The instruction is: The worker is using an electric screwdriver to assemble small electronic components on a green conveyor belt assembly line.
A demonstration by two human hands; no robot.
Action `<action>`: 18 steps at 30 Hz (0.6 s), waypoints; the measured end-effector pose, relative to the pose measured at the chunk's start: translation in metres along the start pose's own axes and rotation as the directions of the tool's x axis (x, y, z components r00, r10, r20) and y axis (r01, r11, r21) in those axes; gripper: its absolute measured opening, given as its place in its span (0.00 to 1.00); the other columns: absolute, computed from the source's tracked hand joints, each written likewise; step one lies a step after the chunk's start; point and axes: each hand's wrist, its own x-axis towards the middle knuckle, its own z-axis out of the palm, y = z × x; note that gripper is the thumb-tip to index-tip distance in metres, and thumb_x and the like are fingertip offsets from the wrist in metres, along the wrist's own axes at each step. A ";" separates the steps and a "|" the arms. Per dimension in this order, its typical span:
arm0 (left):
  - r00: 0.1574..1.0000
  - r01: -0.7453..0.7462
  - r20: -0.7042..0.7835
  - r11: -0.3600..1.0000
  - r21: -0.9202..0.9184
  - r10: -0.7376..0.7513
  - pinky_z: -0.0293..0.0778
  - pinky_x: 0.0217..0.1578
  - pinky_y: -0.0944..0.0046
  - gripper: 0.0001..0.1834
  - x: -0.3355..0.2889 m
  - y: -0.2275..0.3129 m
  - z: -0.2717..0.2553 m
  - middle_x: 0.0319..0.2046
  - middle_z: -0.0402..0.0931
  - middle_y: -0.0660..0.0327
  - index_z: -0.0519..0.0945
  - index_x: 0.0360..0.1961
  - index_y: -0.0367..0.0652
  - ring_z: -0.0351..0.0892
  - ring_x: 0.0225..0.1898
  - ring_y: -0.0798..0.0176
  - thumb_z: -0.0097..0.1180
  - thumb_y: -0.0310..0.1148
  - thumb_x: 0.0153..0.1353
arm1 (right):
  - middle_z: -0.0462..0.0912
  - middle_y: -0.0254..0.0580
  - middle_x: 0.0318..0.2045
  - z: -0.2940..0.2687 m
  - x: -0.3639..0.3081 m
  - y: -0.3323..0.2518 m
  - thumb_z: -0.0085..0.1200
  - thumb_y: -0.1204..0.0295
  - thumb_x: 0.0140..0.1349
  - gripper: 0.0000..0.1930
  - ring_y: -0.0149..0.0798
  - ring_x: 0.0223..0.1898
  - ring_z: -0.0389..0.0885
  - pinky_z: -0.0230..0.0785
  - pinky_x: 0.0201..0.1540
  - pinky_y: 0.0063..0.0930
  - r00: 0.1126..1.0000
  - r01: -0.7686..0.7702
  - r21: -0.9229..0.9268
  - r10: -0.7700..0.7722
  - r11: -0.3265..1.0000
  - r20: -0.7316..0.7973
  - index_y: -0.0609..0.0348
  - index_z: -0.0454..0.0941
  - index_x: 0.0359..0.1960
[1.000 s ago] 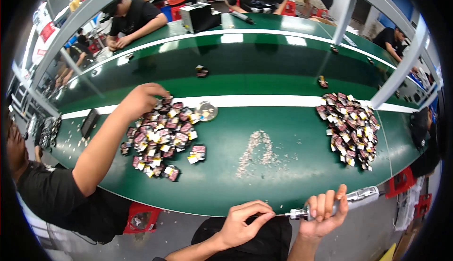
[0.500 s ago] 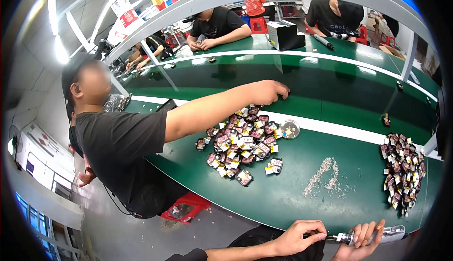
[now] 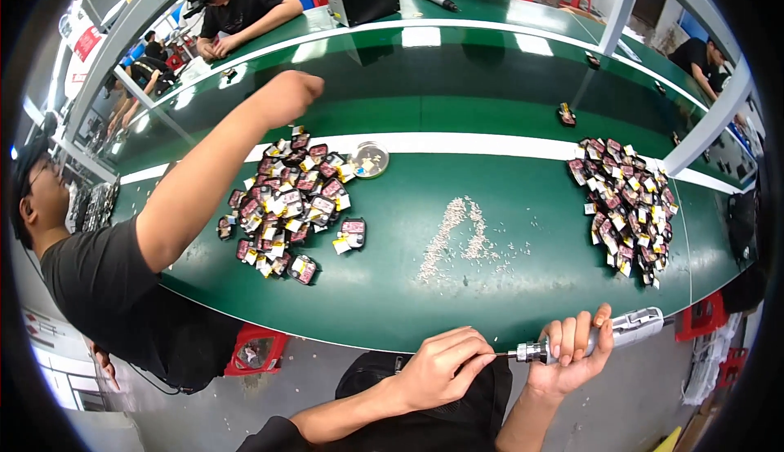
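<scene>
Gripping a slim grey and silver electric screwdriver (image 3: 604,336), the right hand (image 3: 569,360) sits at the lower edge of the head view, its fingers (image 3: 572,339) wrapped and clamped around the tool's metal collar, with the grey body running out to the right of them. The tool lies nearly level, its thin bit pointing left. The left hand (image 3: 439,368) meets that bit: thumb and fingertips (image 3: 480,356) are pinched together at the tip, though whether anything tiny sits between them cannot be told. Both hands hang just off the near edge of the long green surface (image 3: 490,117), over the person's dark lap.

Beyond the fingers, on the green top, lies a loose scatter of small pale screws (image 3: 465,236). Farther out and to the right of the fingers rests a heap of small dark red and yellow parts (image 3: 629,207). Up and to the left of the fingers is a second, larger heap of the same kind of parts (image 3: 286,203), with a small round clear dish (image 3: 369,159) at its far right edge. A co-worker in a black shirt at the left stretches an arm over that heap, the fist (image 3: 290,97) closed above the surface. A white stripe (image 3: 490,143) runs along the surface beyond the heaps.
</scene>
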 end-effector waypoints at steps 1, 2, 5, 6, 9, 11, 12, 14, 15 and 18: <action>1.000 0.016 0.006 1.000 -0.002 -0.016 0.73 0.29 0.63 0.03 -0.002 0.000 0.002 0.25 0.77 0.55 0.76 0.27 0.33 0.77 0.26 0.56 0.59 0.17 0.51 | 0.57 0.27 0.09 -0.002 -0.001 -0.001 0.38 0.66 0.69 0.09 0.24 0.07 0.53 0.55 0.13 0.21 1.000 -0.006 0.009 0.006 1.000 0.003 0.56 0.63 0.33; 1.000 0.022 0.017 1.000 -0.007 -0.022 0.73 0.28 0.63 0.03 -0.002 0.000 0.001 0.25 0.77 0.55 0.76 0.28 0.32 0.77 0.26 0.57 0.58 0.17 0.51 | 0.57 0.27 0.09 -0.001 -0.001 0.000 0.38 0.66 0.69 0.09 0.24 0.07 0.53 0.55 0.13 0.22 1.000 -0.013 0.023 0.013 1.000 0.006 0.56 0.63 0.33; 1.000 0.017 0.017 0.999 -0.027 -0.017 0.72 0.27 0.64 0.03 0.002 -0.002 0.006 0.24 0.77 0.55 0.76 0.27 0.32 0.77 0.25 0.56 0.58 0.17 0.51 | 0.57 0.27 0.09 -0.004 0.000 -0.004 0.37 0.66 0.69 0.09 0.24 0.08 0.54 0.55 0.14 0.22 1.000 0.000 0.016 0.000 1.000 -0.004 0.56 0.63 0.33; 0.999 0.020 0.034 0.999 -0.043 -0.019 0.72 0.27 0.64 0.03 0.006 -0.003 0.008 0.24 0.77 0.55 0.76 0.27 0.32 0.77 0.25 0.56 0.58 0.17 0.51 | 0.57 0.27 0.09 -0.006 0.002 -0.006 0.37 0.66 0.69 0.08 0.24 0.08 0.54 0.55 0.14 0.22 1.000 0.011 0.016 -0.011 1.000 -0.015 0.55 0.63 0.33; 1.000 0.021 -0.008 1.000 0.006 -0.021 0.73 0.27 0.64 0.04 0.012 -0.010 0.014 0.24 0.77 0.54 0.76 0.26 0.32 0.77 0.25 0.56 0.58 0.15 0.50 | 0.56 0.26 0.09 -0.008 0.010 -0.002 0.38 0.67 0.68 0.08 0.23 0.08 0.53 0.54 0.15 0.21 0.998 0.019 0.011 -0.019 1.000 -0.053 0.54 0.62 0.32; 0.999 -0.005 -0.032 0.998 0.060 0.007 0.73 0.27 0.62 0.04 0.018 -0.011 0.014 0.24 0.77 0.53 0.76 0.27 0.32 0.77 0.25 0.54 0.59 0.16 0.49 | 0.56 0.25 0.09 -0.004 0.017 0.000 0.40 0.66 0.68 0.08 0.23 0.09 0.52 0.54 0.16 0.21 0.998 0.015 0.005 -0.014 1.000 -0.061 0.54 0.63 0.32; 0.999 -0.022 -0.035 0.995 0.094 0.025 0.73 0.28 0.61 0.05 0.019 -0.009 0.014 0.25 0.76 0.53 0.76 0.27 0.32 0.77 0.26 0.53 0.59 0.16 0.49 | 0.56 0.25 0.09 -0.001 0.018 -0.001 0.41 0.66 0.67 0.08 0.23 0.09 0.52 0.54 0.17 0.22 0.996 0.008 0.009 -0.007 1.000 -0.085 0.54 0.64 0.32; 0.998 -0.050 -0.033 0.991 0.126 0.055 0.74 0.28 0.61 0.05 0.021 0.000 0.010 0.27 0.78 0.53 0.77 0.29 0.32 0.77 0.27 0.53 0.59 0.16 0.49 | 0.56 0.25 0.09 0.006 0.019 -0.001 0.42 0.66 0.67 0.07 0.23 0.09 0.52 0.55 0.17 0.22 0.999 -0.009 0.047 0.011 0.999 -0.045 0.54 0.65 0.32; 0.998 -0.058 -0.027 0.990 0.131 0.062 0.74 0.30 0.60 0.09 0.020 -0.003 0.006 0.29 0.78 0.52 0.78 0.34 0.31 0.78 0.29 0.52 0.59 0.17 0.49 | 0.56 0.25 0.09 0.004 0.020 0.004 0.41 0.67 0.67 0.07 0.24 0.09 0.52 0.55 0.17 0.22 0.998 -0.030 0.080 0.034 0.996 -0.053 0.55 0.66 0.32; 0.982 -0.124 -0.101 0.947 0.297 0.160 0.75 0.35 0.61 0.18 0.032 -0.012 -0.009 0.39 0.79 0.49 0.77 0.45 0.30 0.79 0.35 0.52 0.59 0.18 0.50 | 0.56 0.26 0.10 -0.004 0.024 0.000 0.40 0.68 0.67 0.08 0.23 0.09 0.53 0.55 0.17 0.21 0.999 0.013 0.116 -0.008 0.993 -0.048 0.58 0.66 0.33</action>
